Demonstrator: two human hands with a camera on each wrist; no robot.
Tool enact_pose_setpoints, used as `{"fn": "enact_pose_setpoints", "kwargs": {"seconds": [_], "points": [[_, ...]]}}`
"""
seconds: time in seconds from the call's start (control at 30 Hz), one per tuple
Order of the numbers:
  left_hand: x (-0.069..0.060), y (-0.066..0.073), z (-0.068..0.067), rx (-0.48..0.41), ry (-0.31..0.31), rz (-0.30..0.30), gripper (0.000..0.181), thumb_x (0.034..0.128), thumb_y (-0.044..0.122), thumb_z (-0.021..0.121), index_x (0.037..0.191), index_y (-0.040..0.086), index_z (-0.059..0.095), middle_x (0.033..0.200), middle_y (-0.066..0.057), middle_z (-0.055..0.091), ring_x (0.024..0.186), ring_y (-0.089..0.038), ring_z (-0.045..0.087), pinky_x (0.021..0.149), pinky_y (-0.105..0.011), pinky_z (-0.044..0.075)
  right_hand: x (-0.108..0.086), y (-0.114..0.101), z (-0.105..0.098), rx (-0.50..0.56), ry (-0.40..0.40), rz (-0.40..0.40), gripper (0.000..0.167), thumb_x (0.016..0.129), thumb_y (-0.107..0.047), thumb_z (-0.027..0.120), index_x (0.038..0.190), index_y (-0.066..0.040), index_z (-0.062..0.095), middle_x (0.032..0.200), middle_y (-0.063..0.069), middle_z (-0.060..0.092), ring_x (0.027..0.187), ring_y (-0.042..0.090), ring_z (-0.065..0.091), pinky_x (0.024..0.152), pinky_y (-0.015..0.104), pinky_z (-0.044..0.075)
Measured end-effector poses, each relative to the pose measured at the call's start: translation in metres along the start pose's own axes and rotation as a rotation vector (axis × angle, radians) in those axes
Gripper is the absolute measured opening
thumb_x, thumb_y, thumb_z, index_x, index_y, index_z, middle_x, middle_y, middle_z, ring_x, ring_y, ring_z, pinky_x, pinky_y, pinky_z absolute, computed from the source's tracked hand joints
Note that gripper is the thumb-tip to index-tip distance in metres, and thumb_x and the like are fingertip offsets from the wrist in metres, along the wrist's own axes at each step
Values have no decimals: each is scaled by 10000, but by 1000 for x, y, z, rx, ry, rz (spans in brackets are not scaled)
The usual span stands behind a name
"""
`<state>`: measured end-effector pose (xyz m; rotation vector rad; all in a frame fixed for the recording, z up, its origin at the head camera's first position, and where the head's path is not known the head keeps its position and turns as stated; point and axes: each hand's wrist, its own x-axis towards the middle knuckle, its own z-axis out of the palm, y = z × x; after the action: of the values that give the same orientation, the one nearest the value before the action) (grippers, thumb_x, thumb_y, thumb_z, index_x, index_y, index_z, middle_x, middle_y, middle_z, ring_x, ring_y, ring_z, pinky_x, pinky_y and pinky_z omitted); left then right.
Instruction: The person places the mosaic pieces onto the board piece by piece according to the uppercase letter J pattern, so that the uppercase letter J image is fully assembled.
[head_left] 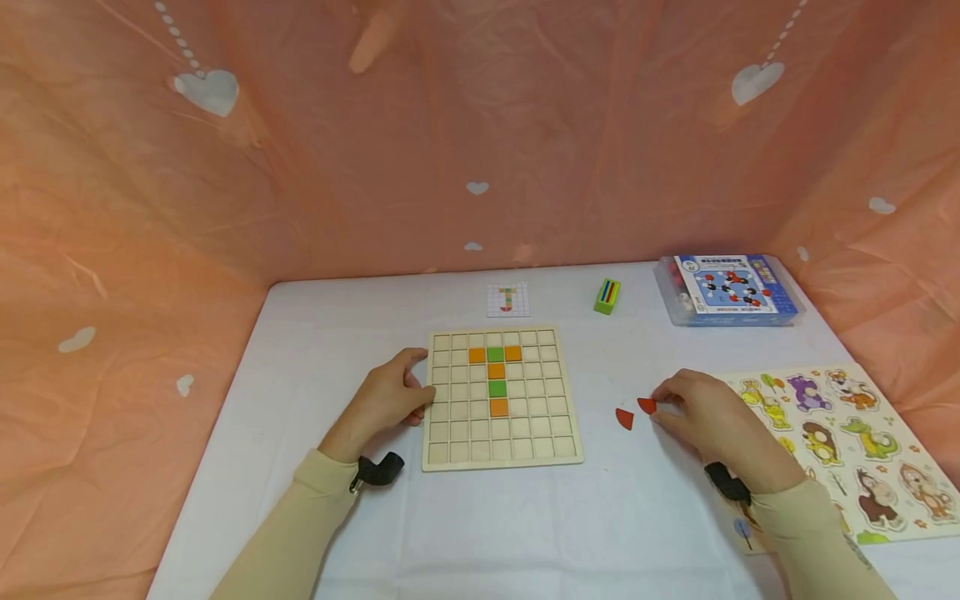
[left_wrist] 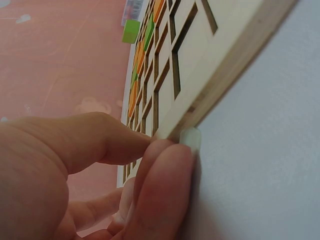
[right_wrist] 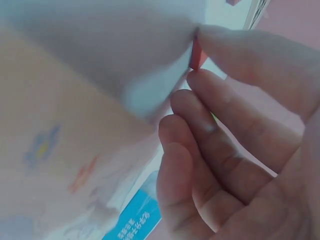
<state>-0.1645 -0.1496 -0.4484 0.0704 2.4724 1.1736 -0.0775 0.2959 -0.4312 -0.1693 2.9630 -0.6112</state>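
Observation:
A square wooden grid board (head_left: pixel 450 431) lies on the white table, with orange and green square tiles (head_left: pixel 497 372) set in its cells in a T shape. At its left edge my left hand (head_left: pixel 381 398) grips the rim between thumb and fingers; the left wrist view shows the fingertips (left_wrist: pixel 167 167) against the board's side. Right of the board, my right hand (head_left: pixel 708 417) pinches a red quarter-circle tile (head_left: pixel 647 406) between thumb and index finger, seen nearly edge-on in the right wrist view. A second red quarter-circle tile (head_left: pixel 625 418) lies beside it on the table.
Behind the board lie a small pattern card (head_left: pixel 507 300) with a J figure and a green block (head_left: pixel 607 297) with coloured stripes. A clear plastic box (head_left: pixel 731 292) stands at the back right. An animal puzzle board (head_left: pixel 843 442) lies partly under my right forearm.

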Motion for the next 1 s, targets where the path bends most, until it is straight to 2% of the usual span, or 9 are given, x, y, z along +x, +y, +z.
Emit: {"fn": "enact_pose_setpoints", "kwargs": {"seconds": [0.27,0.5,0.7,1.0], "points": [[0,0,-1,0,2,-3,731,971,161,760,1625,131,435,905,-85,694,648,-160,693,631,-277,602,15,-10,4,-24,13,-43,168,931,-109,800,1096,-77,807,1032,58,736,967,257,680,925,548,611],[0,-1,0,0,-3,11,726,972,154,755,1622,108,434,892,-81,694,641,-153,694,631,-276,605,20,-13,7,-39,69,-64,171,918,-192,824,1052,-86,815,1019,61,750,976,291,708,903,537,599],[-1,-1,0,-1,-3,10,723,972,153,757,1620,112,438,890,-79,692,640,-154,695,627,-270,599,20,-12,7,-31,60,-28,123,927,-126,810,1040,-78,812,1006,72,750,945,281,693,885,528,601],[-1,-1,0,-18,-5,7,722,970,145,758,1618,114,440,893,-85,688,643,-159,692,622,-273,608,30,-19,9,-23,48,-61,112,900,-177,849,985,-114,811,943,10,721,876,204,636,840,451,572]]}}
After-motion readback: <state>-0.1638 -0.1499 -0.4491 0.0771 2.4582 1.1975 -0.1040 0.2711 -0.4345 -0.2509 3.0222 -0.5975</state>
